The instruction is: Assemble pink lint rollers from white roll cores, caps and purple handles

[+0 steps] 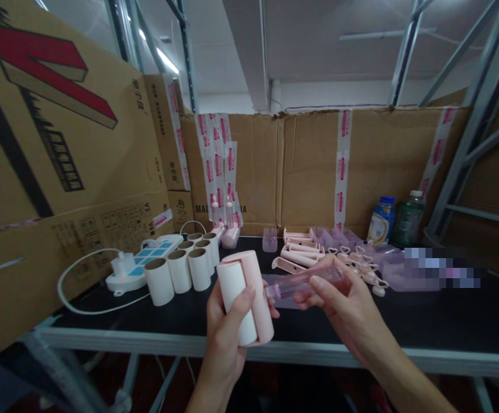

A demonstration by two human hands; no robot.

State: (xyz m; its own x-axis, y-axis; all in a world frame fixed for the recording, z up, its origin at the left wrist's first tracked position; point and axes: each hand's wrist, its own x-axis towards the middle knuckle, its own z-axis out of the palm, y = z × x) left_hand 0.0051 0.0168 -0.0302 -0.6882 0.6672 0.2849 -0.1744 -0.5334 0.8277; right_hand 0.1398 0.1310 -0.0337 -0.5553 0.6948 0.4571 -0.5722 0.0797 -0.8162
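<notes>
In front of me, my left hand is wrapped round a lint roller head, a white roll set in a pale pink curved cover. My right hand grips a translucent pink handle, its narrow end pointing left at the side of the cover. Whether that end is seated in the cover I cannot tell. Behind the right hand lie several pale pink roller covers and small heart-shaped pink pieces. Several white rolls stand upright on the left.
A white power strip with a cable lies at the left of the black tabletop. Two assembled rollers stand against the cardboard wall. Purple translucent parts, a blue-capped bottle and a green bottle are at the right.
</notes>
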